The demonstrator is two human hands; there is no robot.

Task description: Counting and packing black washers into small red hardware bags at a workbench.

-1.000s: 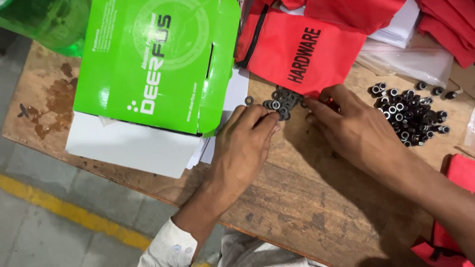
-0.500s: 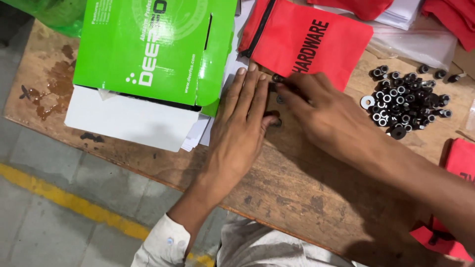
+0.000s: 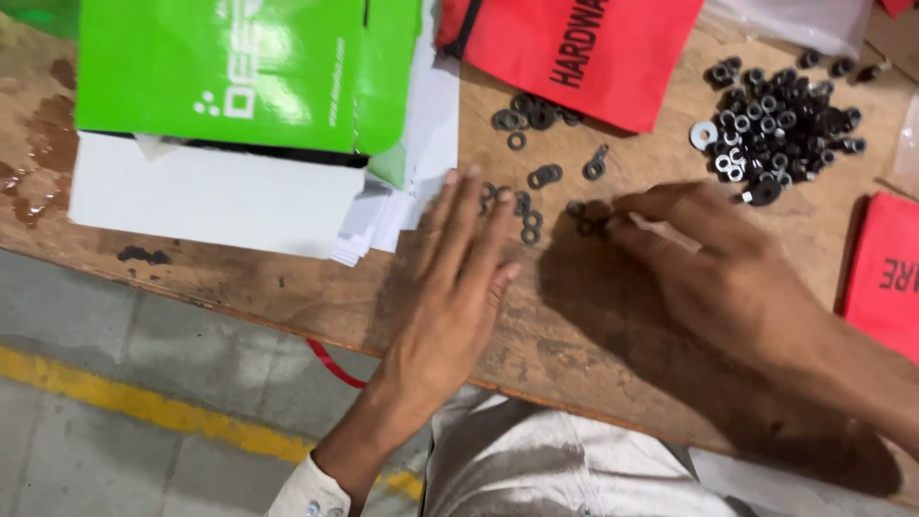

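Note:
My left hand [image 3: 450,278] lies flat on the wooden table [image 3: 287,278], fingers stretched toward a scatter of small black washers [image 3: 525,215]. My right hand [image 3: 713,254] rests palm down to the right, its fingertips touching a few washers [image 3: 586,218]. More loose black washers [image 3: 533,113] lie farther back by a red cloth bag [image 3: 584,48]. A large pile of black and silver nuts and washers [image 3: 777,120] sits at the back right. Neither hand grips anything.
A green-lidded white cardboard box [image 3: 220,115] with papers [image 3: 421,124] under it stands at the left. Another red bag [image 3: 885,273] lies at the right edge. A clear plastic bag [image 3: 795,19] is at the back. The table's front edge drops to a grey floor with a yellow line [image 3: 134,402].
Both hands have slid toward me and apart, uncovering washers now spread over the table. The view has shifted nearer the table.

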